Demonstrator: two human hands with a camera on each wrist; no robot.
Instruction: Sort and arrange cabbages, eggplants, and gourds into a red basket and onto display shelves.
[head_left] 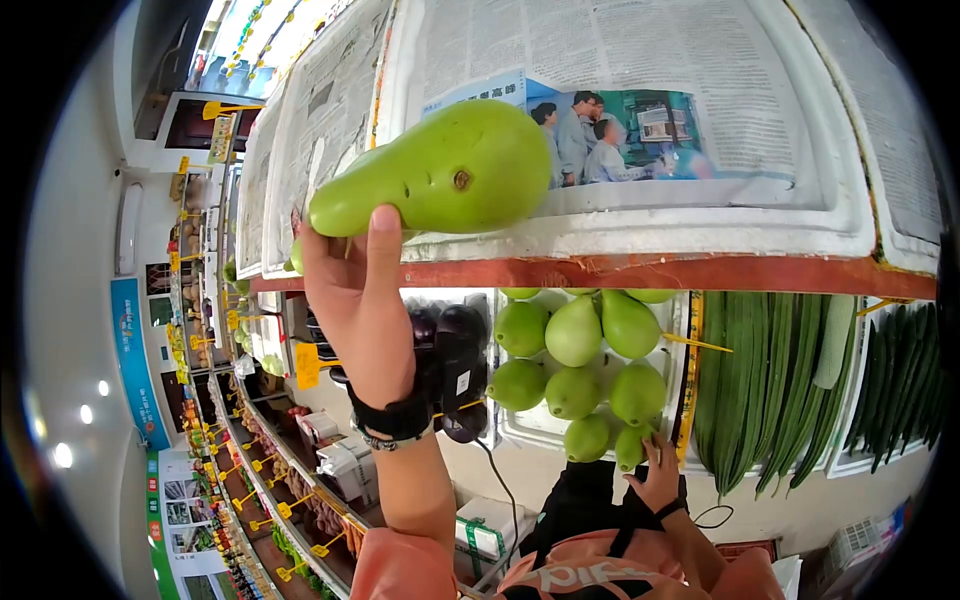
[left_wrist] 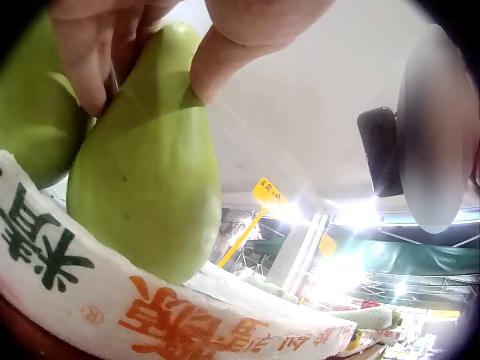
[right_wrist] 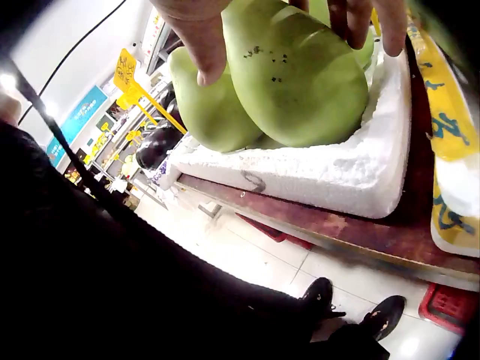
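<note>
My left hand [head_left: 345, 235] is raised and pinches the narrow neck of a large pale-green gourd [head_left: 440, 170] between thumb and fingers. The gourd lies across the rim of a newspaper-lined foam box [head_left: 700, 225] on the upper shelf. The left wrist view shows the left hand [left_wrist: 150, 75] on that gourd [left_wrist: 146, 180], above a white foam rim with printed characters [left_wrist: 97, 300]. Lower down, my right hand [head_left: 655, 465] holds one gourd [head_left: 630, 445] at the near edge of a foam box [head_left: 530, 425] filled with several gourds. In the right wrist view, the right hand [right_wrist: 289, 45] spans a fat gourd [right_wrist: 300, 82].
A red shelf edge [head_left: 650, 272] separates the two levels. Dark eggplants [head_left: 450, 330] lie left of the gourd box, long green vegetables [head_left: 760, 380] to its right. Yellow price tags [head_left: 308, 365] stick out along the aisle. Shoes [right_wrist: 375, 319] stand on the pale floor below.
</note>
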